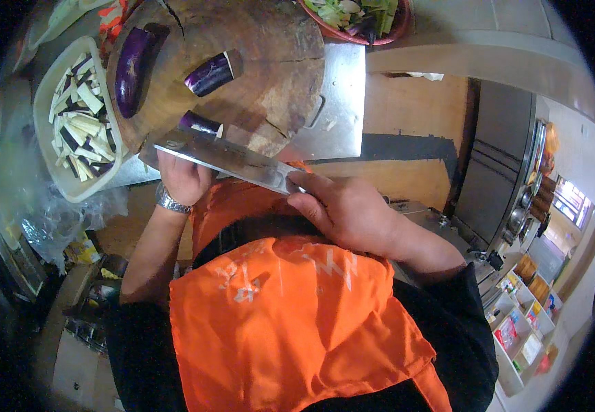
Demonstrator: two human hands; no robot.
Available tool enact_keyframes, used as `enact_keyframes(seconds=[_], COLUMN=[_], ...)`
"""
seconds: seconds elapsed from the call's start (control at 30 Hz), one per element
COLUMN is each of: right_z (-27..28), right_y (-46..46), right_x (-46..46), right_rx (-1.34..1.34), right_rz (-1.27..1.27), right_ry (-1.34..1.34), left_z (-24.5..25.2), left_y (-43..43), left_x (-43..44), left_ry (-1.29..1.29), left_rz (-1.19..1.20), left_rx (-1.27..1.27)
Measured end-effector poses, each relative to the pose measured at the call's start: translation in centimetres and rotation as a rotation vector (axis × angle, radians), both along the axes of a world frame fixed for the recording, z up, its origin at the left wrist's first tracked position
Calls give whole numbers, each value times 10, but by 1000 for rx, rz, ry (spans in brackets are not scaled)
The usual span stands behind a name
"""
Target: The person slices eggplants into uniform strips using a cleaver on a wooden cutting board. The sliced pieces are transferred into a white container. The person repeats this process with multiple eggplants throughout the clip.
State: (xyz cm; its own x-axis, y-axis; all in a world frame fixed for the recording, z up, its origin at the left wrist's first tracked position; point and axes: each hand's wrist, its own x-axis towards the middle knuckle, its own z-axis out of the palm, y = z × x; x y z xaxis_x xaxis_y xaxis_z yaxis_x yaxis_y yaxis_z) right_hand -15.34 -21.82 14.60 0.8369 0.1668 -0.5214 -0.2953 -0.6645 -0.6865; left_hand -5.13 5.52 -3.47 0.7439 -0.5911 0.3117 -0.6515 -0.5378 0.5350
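My right hand (346, 208) grips the handle of a broad steel cleaver (225, 157), whose blade points left over the near edge of a round wooden chopping block (272, 46). My left hand (187, 177), with a metal-banded watch at the wrist, is at the blade's left end. The blade hides its fingertips, so whether it holds anything is unclear. Just past the blade lies a cut piece of purple eggplant (202, 123), partly covered. Another cut eggplant chunk (210, 74) rests farther back, and a longer eggplant (132, 72) lies on the block's left side.
Left of the block stands a white plastic basket (114, 116) of eggplant strips (84, 123). A red bowl (346, 38) of chopped greens sits behind right. Beneath the block is a metal surface (346, 103). A clear plastic bag (55, 226) is at left, with white shelving (508, 340) far right.
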Motion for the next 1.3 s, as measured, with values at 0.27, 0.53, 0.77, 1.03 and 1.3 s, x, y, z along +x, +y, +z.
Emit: enact_keyframes(seconds=[0.27,0.53,0.77,1.03,1.3], right_z=[-65,-34,2,-54,-42], right_y=[35,-11,2,42,5], right_x=[36,0,-1,35,-2], right_rx=[-25,68,44,-7,-17], right_rz=[12,-172,-24,30,-45], right_ry=[-47,235,-8,-82,59], left_z=[3,11,1,-1,14], left_y=[-3,-4,4,6,13], left_x=[3,2,0,-1,-9], left_ry=[-113,-9,-113,-58,-9], left_rz=[-9,-11,-31,9,-1], left_rx=[-68,-155,-78,-81,-87])
